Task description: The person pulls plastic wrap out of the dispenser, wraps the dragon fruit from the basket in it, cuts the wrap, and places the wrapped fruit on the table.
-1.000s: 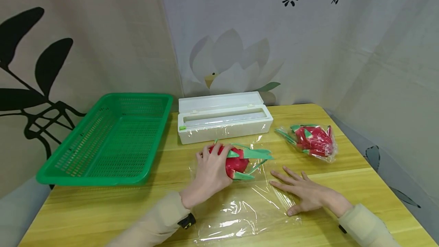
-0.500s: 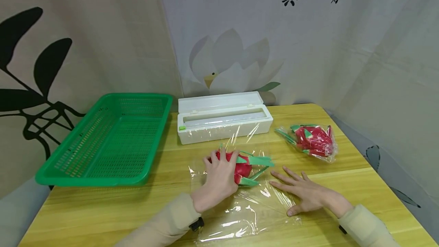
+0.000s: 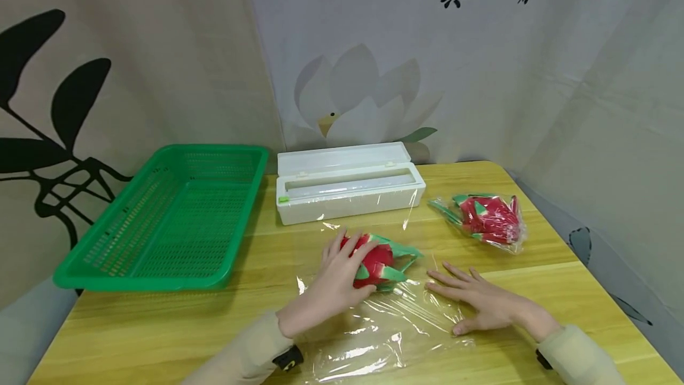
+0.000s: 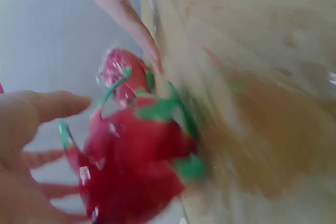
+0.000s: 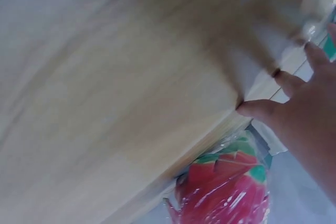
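Note:
A red dragon fruit [image 3: 378, 261] with green leaf tips lies on a sheet of clear cling film [image 3: 369, 337] at the middle of the table. My left hand [image 3: 339, 278] rests over the fruit's left side, fingers reaching across its top. In the left wrist view the fingers [image 4: 58, 106] are fairly straight beside the dragon fruit [image 4: 131, 156]. To the right, my right hand [image 3: 478, 299] lies with fingers spread at the film's right edge. In the right wrist view its fingertips [image 5: 252, 108] touch down at the surface.
A second dragon fruit [image 3: 488, 218], wrapped in film, lies at the back right. Behind the film stands a white cling film box [image 3: 352, 204] with its lid up and a roll inside. A green plastic basket [image 3: 155, 281] occupies the left side of the wooden table [image 3: 160, 337].
The dragon fruit has turned over and shifted slightly right on the film. My left hand moved right, then drew back a little as its fingers straightened. The right hand stays nearly in place.

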A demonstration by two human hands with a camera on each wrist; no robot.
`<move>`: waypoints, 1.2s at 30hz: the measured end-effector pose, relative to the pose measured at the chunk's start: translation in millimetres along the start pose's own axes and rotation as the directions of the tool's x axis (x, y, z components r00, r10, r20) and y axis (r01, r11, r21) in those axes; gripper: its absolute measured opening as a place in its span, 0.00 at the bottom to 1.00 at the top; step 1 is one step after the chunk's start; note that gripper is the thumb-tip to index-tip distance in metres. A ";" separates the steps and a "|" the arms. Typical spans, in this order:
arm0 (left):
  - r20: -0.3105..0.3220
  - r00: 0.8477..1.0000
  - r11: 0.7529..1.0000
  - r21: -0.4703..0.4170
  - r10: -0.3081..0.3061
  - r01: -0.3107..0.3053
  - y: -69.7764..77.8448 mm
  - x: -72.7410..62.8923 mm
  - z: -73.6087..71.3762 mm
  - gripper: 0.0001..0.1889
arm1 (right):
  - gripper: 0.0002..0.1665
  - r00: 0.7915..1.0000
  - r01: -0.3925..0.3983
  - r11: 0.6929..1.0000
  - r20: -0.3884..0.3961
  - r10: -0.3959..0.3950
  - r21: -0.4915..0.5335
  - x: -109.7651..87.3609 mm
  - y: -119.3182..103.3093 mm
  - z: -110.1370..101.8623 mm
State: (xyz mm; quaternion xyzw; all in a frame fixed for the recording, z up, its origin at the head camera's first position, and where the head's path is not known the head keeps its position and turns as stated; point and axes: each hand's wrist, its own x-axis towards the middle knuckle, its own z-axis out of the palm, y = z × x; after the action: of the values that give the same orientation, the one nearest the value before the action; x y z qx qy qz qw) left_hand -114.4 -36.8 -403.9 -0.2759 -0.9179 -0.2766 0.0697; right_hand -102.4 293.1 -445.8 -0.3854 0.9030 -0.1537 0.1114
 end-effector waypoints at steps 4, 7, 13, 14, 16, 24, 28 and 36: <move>-0.065 0.994 0.993 -0.078 0.085 -0.090 -17.4 -21.8 -10.0 0.30 | 0.45 0.999 0.033 0.991 -0.025 -0.030 0.128 -4.8 5.0 -3.1; -0.081 0.993 0.991 -0.098 0.084 -0.092 -30.1 -40.7 -16.6 0.25 | 0.41 0.999 0.038 0.974 -0.028 -0.033 0.225 -8.9 11.2 -8.0; 0.097 0.985 0.971 -0.204 0.145 -0.123 -48.9 -71.1 -25.8 0.16 | 0.30 0.990 0.044 0.969 -0.140 -0.010 0.242 -10.6 18.9 -16.8; 0.155 0.973 0.964 -0.229 0.171 -0.133 -50.5 -74.9 -26.0 0.15 | 0.27 0.984 0.083 0.960 -0.174 -0.037 0.267 -8.4 18.8 -16.7; 0.265 0.936 0.945 -0.289 0.233 -0.153 -52.9 -81.6 -25.0 0.13 | 0.21 0.972 0.169 0.932 -0.209 -0.105 0.321 -3.9 17.4 -15.7; 0.406 0.807 0.895 -0.306 0.430 -0.324 -59.0 -97.0 -11.4 0.12 | 0.16 0.939 0.300 0.822 0.001 -0.343 0.485 5.2 10.5 -4.0; 0.404 0.811 0.903 -0.263 0.422 -0.339 -59.4 -98.9 -8.2 0.10 | 0.18 0.952 0.251 0.856 0.042 -0.302 0.451 1.4 8.3 -2.7; 0.420 0.821 0.902 -0.359 0.387 -0.241 -60.5 -98.2 -7.3 0.03 | 0.09 0.947 0.294 0.859 -0.004 -0.322 0.420 3.3 8.7 0.6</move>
State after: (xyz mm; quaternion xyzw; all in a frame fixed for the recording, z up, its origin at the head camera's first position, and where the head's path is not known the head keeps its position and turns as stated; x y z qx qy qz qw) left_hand -65.2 -128.7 -453.8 -0.4920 -0.7963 -0.3150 -0.1567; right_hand -110.2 296.3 -449.8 -0.4972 0.7720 -0.3449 0.1946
